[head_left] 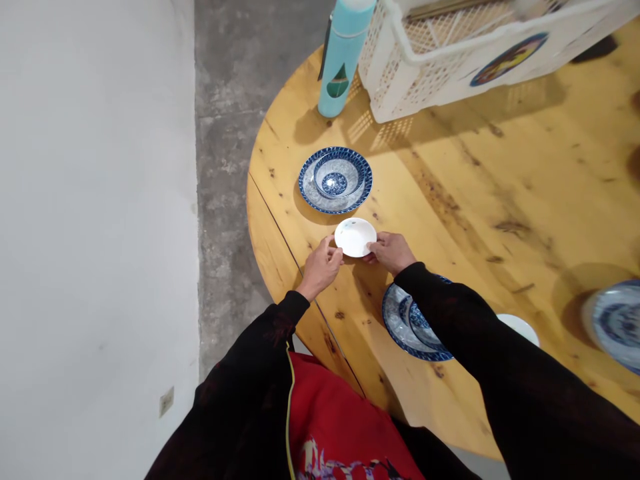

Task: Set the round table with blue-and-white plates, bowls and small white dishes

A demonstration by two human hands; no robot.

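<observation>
A small white dish (355,239) is held between my two hands just over the wooden table. My left hand (324,265) pinches its left rim with thumb and fingers. On the opposite rim, my right hand (391,251) grips with the thumb on top and fingers beneath. Just beyond the dish, a blue-and-white bowl (345,167) sits on a blue-patterned plate (307,190). Under my right forearm lies another blue-patterned plate (395,327) with a smaller blue-and-white bowl (419,323) on it, both partly hidden by the sleeve.
A light-blue bottle (345,60) and a white plastic basket (415,87) stand at the far side of the round wooden table (500,187). To the right are a white dish (520,328), partly covered by my sleeve, and blue-and-white dishware (620,323). A white wall (100,200) rises at left.
</observation>
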